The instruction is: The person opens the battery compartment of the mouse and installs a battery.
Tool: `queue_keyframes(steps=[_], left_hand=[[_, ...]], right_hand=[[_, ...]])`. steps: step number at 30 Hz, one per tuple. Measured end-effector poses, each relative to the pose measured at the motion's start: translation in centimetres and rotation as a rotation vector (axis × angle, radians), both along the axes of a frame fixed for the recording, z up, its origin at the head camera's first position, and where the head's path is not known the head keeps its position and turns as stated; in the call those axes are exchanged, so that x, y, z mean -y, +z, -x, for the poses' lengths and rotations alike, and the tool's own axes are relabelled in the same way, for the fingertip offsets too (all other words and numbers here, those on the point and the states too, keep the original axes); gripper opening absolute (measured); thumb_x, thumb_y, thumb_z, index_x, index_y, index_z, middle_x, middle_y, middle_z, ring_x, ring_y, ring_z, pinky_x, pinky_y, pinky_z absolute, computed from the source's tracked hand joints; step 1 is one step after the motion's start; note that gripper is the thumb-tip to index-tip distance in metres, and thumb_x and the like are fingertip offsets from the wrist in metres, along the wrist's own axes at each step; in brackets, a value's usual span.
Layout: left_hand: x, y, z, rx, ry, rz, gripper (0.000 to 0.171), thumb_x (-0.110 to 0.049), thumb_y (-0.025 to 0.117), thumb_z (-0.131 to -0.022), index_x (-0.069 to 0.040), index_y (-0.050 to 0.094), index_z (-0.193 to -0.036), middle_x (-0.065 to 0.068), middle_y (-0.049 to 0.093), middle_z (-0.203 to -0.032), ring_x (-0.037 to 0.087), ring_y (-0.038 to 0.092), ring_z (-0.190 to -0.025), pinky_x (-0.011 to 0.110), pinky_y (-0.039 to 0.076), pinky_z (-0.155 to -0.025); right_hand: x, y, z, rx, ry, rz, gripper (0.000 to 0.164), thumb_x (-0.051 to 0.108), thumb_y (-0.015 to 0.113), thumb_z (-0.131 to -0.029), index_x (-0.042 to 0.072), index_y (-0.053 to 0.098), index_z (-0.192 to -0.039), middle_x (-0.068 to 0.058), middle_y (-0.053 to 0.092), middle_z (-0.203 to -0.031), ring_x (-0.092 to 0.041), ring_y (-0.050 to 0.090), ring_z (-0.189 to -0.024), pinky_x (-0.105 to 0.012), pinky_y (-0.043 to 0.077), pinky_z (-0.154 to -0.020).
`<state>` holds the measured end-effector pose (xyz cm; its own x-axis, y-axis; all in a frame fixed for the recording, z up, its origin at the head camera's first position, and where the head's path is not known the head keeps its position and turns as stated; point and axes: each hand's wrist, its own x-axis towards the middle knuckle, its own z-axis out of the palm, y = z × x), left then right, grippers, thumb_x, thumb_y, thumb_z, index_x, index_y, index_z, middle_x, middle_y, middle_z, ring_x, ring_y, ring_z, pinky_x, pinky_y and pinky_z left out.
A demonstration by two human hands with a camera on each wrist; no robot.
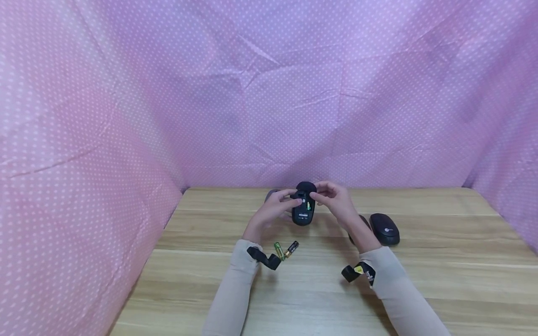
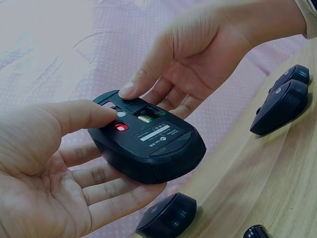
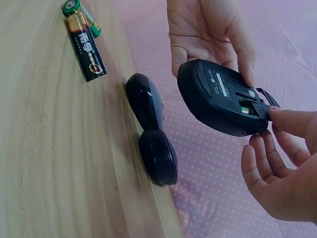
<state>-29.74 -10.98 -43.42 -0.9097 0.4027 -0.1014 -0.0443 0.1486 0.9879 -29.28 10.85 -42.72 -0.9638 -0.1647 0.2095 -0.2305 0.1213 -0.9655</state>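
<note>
A black computer mouse is held underside up above the back of the table, with both hands on it. My left hand holds its side, the thumb on the underside near a red sensor window and the fingers beneath. My right hand pinches the far end, thumb on top beside the uncovered battery slot. Inside the slot shows a green-gold battery. A dark rounded piece stands out at that end; whether it is a loose cover I cannot tell.
On the table, a green battery and a black-and-copper battery lie touching, near my left wrist. A black mouse sits right of my right forearm, which partly covers another mouse. Behind my left hand is one more mouse. Pink dotted cloth hangs behind.
</note>
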Motion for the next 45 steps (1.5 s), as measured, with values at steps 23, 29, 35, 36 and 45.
queue_keyframes(steps=[23, 29, 35, 36, 45], left_hand=[[-0.16, 0.02, -0.06, -0.002, 0.029, -0.015, 0.052, -0.027, 0.064, -0.1, -0.008, 0.052, -0.146, 0.017, 0.065, -0.135, 0.017, 0.068, -0.097, 0.038, 0.058, -0.093], [-0.16, -0.12, 0.02, 0.005, 0.012, -0.039, 0.052, -0.026, 0.064, -0.1, -0.008, 0.052, -0.147, 0.016, 0.061, -0.141, 0.018, 0.068, -0.104, 0.039, 0.059, -0.094], [-0.21, -0.3, 0.19, 0.007, -0.001, -0.05, 0.052, -0.026, 0.063, -0.101, -0.007, 0.051, -0.147, 0.018, 0.061, -0.14, 0.021, 0.068, -0.105, 0.045, 0.06, -0.094], [-0.21, -0.32, 0.2, 0.007, -0.002, -0.054, 0.052, -0.025, 0.063, -0.101, -0.006, 0.051, -0.147, 0.018, 0.062, -0.139, 0.021, 0.069, -0.104, 0.045, 0.06, -0.093], [-0.3, -0.44, 0.15, 0.019, -0.009, -0.093, 0.051, -0.024, 0.062, -0.102, -0.005, 0.048, -0.148, 0.02, 0.061, -0.14, 0.022, 0.068, -0.106, 0.042, 0.063, -0.088]], right_hand=[[0.31, -0.51, 0.28, -0.021, -0.002, 0.021, 0.032, 0.007, 0.069, -0.097, -0.006, 0.064, -0.126, -0.004, 0.067, -0.103, -0.005, 0.064, -0.088, -0.028, 0.061, -0.078], [0.42, -0.44, 0.17, 0.009, -0.008, 0.051, 0.034, 0.008, 0.068, -0.097, -0.007, 0.063, -0.127, 0.001, 0.066, -0.1, -0.004, 0.065, -0.088, -0.024, 0.06, -0.078], [0.4, -0.35, 0.04, 0.023, 0.004, 0.069, 0.037, 0.01, 0.066, -0.099, -0.008, 0.06, -0.131, 0.004, 0.065, -0.102, -0.004, 0.064, -0.092, -0.022, 0.059, -0.079], [0.39, -0.37, 0.05, 0.027, 0.005, 0.074, 0.037, 0.01, 0.066, -0.099, -0.007, 0.06, -0.131, 0.004, 0.065, -0.102, -0.004, 0.063, -0.093, -0.021, 0.059, -0.079], [0.44, -0.57, 0.05, 0.094, 0.037, 0.136, 0.039, 0.009, 0.064, -0.1, -0.01, 0.056, -0.133, 0.004, 0.062, -0.105, -0.006, 0.061, -0.097, -0.02, 0.058, -0.083]])
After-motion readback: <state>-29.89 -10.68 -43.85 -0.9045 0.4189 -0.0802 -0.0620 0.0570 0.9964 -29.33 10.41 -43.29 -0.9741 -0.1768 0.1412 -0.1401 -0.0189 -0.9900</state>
